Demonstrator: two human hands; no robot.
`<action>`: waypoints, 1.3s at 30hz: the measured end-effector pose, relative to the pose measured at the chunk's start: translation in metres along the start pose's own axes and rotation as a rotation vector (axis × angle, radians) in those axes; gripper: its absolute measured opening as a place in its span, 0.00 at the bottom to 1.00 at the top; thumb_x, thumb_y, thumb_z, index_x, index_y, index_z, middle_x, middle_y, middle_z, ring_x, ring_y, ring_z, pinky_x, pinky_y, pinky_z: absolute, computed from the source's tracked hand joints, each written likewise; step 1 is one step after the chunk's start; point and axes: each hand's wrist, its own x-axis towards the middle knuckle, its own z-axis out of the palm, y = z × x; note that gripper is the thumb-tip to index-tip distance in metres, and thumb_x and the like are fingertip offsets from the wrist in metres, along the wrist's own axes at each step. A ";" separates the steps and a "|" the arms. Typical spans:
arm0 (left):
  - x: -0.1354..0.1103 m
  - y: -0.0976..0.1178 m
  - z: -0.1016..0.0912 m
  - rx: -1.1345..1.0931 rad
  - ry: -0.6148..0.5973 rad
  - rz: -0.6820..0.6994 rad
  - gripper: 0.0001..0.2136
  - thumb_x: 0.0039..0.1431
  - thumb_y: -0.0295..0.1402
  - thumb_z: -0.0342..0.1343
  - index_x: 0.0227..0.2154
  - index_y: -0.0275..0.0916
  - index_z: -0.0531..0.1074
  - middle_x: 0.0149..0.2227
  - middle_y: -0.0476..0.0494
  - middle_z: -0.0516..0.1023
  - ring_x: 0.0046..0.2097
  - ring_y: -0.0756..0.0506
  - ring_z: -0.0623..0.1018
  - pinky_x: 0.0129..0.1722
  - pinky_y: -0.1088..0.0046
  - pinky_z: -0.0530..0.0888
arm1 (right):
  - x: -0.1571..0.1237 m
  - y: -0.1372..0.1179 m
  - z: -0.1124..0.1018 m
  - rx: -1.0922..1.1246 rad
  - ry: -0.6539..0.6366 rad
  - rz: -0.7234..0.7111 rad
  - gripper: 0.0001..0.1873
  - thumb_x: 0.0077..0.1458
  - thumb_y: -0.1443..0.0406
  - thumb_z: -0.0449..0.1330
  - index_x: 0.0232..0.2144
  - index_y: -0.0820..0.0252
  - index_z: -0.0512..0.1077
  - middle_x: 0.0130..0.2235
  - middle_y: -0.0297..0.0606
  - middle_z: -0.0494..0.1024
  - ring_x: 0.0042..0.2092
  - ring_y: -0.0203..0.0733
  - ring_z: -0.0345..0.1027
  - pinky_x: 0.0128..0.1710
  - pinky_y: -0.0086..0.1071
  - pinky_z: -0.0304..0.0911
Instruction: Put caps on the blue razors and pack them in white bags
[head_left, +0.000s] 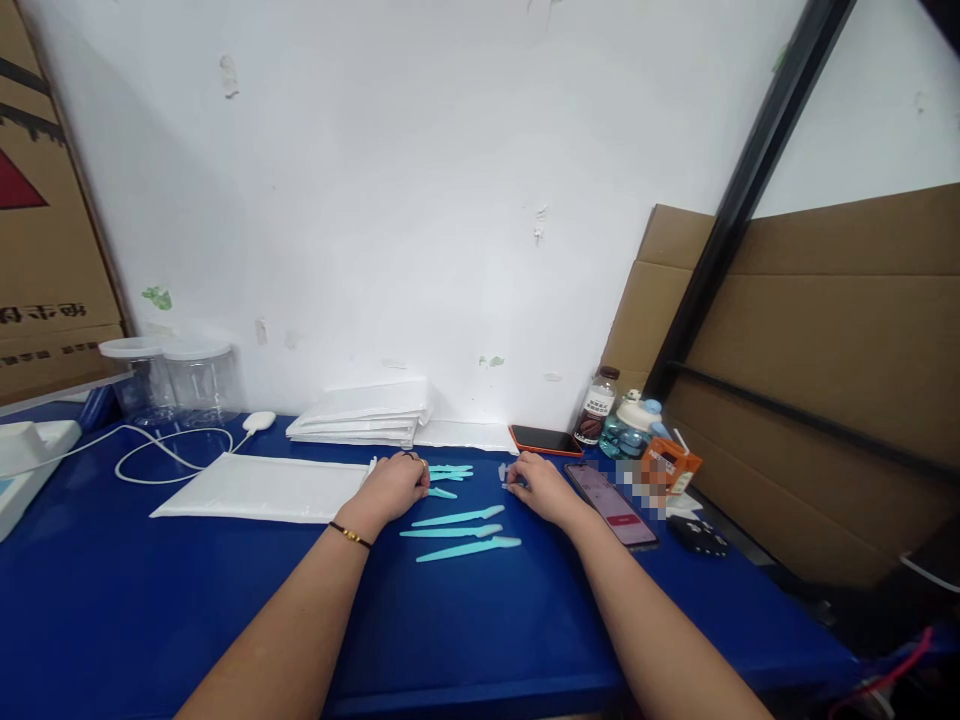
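My left hand (396, 488) has its fingers closed on the handle end of a turquoise eyebrow razor (444, 494). Just beyond it lie several more turquoise razors (454, 470), partly hidden by that hand. Nearer to me, three razors rest side by side on the blue table: a far one (459, 516), a middle one (451, 532) and a near one (469, 549). My right hand (538, 486) is pinched at small clear plastic caps (504, 474) to the right of the razors. Its fingertips partly cover a cap.
A white padded envelope (262, 488) lies left, with a stack of white envelopes (360, 412) behind. Right stand a phone (616, 508), an orange-edged phone (546, 440), a brown-capped bottle (596, 408) and a drinking cup (628, 430). Clear jars (199, 385) and a white cable (172, 455) are far left.
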 end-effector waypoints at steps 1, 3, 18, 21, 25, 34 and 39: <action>0.000 0.002 0.000 -0.005 0.009 0.010 0.04 0.52 0.30 0.52 0.27 0.42 0.72 0.35 0.46 0.75 0.41 0.44 0.72 0.37 0.70 0.65 | 0.000 -0.002 -0.001 -0.008 -0.004 -0.012 0.01 0.51 0.67 0.59 0.30 0.59 0.71 0.37 0.39 0.71 0.41 0.42 0.64 0.41 0.34 0.55; 0.000 0.006 -0.002 -0.042 0.018 0.029 0.04 0.53 0.31 0.51 0.27 0.41 0.71 0.33 0.46 0.75 0.38 0.45 0.73 0.36 0.72 0.64 | 0.000 -0.007 -0.002 -0.004 -0.010 -0.047 0.01 0.52 0.67 0.59 0.29 0.59 0.71 0.35 0.39 0.72 0.40 0.41 0.64 0.41 0.33 0.56; 0.000 0.025 0.007 -0.525 -0.096 -0.009 0.11 0.55 0.39 0.46 0.31 0.39 0.69 0.28 0.49 0.72 0.28 0.50 0.71 0.26 0.77 0.65 | -0.005 -0.009 0.004 0.242 -0.052 0.018 0.01 0.51 0.67 0.58 0.29 0.59 0.70 0.34 0.36 0.71 0.34 0.37 0.65 0.33 0.28 0.58; 0.001 0.025 0.010 -0.489 -0.083 -0.010 0.10 0.54 0.37 0.47 0.31 0.39 0.69 0.28 0.48 0.73 0.29 0.49 0.70 0.26 0.77 0.64 | -0.005 -0.013 0.003 0.251 -0.046 0.022 0.02 0.52 0.67 0.57 0.30 0.58 0.69 0.34 0.35 0.72 0.35 0.37 0.65 0.33 0.27 0.57; 0.003 0.023 0.014 -0.487 -0.065 -0.026 0.10 0.54 0.37 0.47 0.31 0.39 0.70 0.29 0.48 0.74 0.30 0.49 0.71 0.27 0.77 0.63 | -0.005 -0.021 -0.001 0.271 -0.040 -0.002 0.03 0.53 0.66 0.56 0.31 0.58 0.69 0.32 0.33 0.73 0.33 0.36 0.64 0.31 0.27 0.56; 0.004 0.023 0.015 -0.533 -0.053 -0.052 0.10 0.53 0.37 0.48 0.32 0.38 0.70 0.29 0.48 0.73 0.30 0.49 0.70 0.27 0.77 0.64 | -0.004 -0.033 -0.007 0.293 0.002 -0.076 0.03 0.52 0.67 0.56 0.32 0.58 0.70 0.32 0.34 0.72 0.33 0.36 0.65 0.32 0.27 0.57; 0.004 0.022 0.012 -0.558 -0.042 -0.050 0.13 0.54 0.42 0.47 0.31 0.38 0.69 0.28 0.48 0.73 0.29 0.49 0.70 0.27 0.76 0.64 | -0.005 -0.034 -0.012 0.304 0.016 -0.077 0.03 0.52 0.67 0.56 0.32 0.58 0.70 0.32 0.34 0.73 0.33 0.36 0.64 0.32 0.27 0.57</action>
